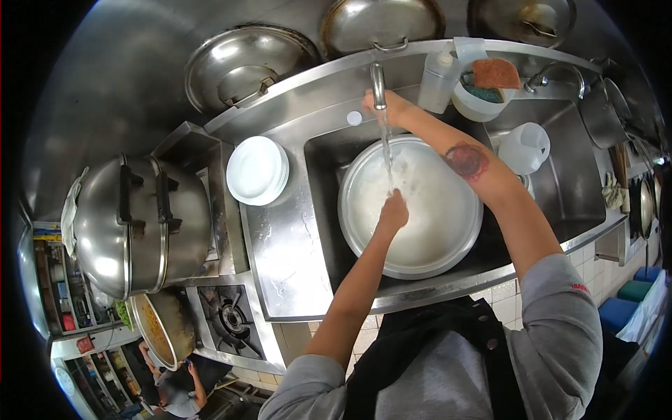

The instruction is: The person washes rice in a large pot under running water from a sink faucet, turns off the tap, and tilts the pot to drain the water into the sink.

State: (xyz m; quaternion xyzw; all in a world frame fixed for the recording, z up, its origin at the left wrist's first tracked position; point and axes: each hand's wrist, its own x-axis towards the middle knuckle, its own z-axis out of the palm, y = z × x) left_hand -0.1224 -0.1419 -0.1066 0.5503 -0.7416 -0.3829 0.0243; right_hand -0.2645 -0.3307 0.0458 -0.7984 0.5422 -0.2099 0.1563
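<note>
Water runs from the metal faucet (379, 85) into a large round metal basin (348, 234) full of cloudy whitish liquid. My left hand (395, 211) is just above the liquid, in the foot of the stream, its fingers curled in and nothing visible in them. Up at the back of the sink, my right hand (389, 109) is closed at the faucet, its fingers partly hidden behind the spout. The basin sits in the left sink bowl (323, 182). A small white round cap (355, 118) lies on the ledge left of my right hand.
White plates (257, 171) are stacked on the left counter. Behind stand a bottle (439, 82) and a tub (478, 106) with a brown sponge (496, 73). A plastic jug (524, 148) is in the right sink. A domed steel vessel (101, 224) and another person (180, 395) are left.
</note>
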